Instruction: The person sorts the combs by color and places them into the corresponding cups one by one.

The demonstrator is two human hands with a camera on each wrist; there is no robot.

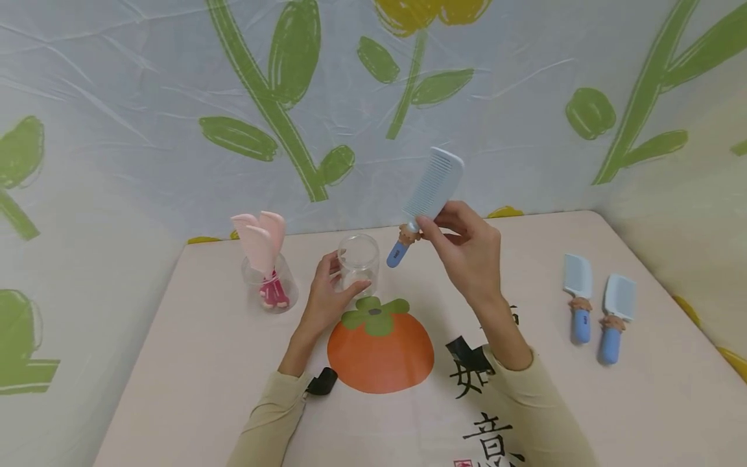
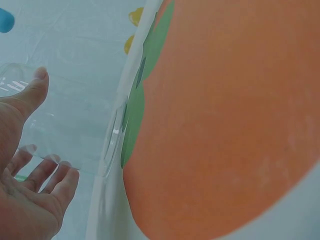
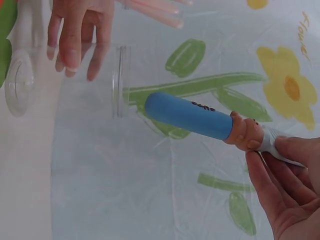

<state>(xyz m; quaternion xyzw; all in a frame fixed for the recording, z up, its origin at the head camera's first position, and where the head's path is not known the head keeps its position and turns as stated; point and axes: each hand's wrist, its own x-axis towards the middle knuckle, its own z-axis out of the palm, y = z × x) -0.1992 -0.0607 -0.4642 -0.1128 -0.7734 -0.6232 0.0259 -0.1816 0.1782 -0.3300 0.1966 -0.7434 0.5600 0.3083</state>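
My right hand [image 1: 473, 256] pinches a light blue comb [image 1: 436, 185] near where its teeth meet the handle. The comb is tilted, teeth end up, and its darker blue handle [image 3: 187, 115] with a brown figure on it points down toward the mouth of a clear jar [image 1: 363, 258]. The handle tip is just outside the rim in the right wrist view. My left hand [image 1: 331, 295] holds this jar upright on the table, thumb [image 2: 35, 92] on one side and fingers on the other. Nothing shows inside the jar.
To the left, a second clear jar [image 1: 292, 288] holds several pink combs [image 1: 259, 243]. Two more blue combs, one [image 1: 578, 275] left of the other [image 1: 620, 298], lie on the right of the table. An orange persimmon print [image 1: 382, 357] marks the tabletop. A patterned curtain [image 1: 502, 130] hangs behind.
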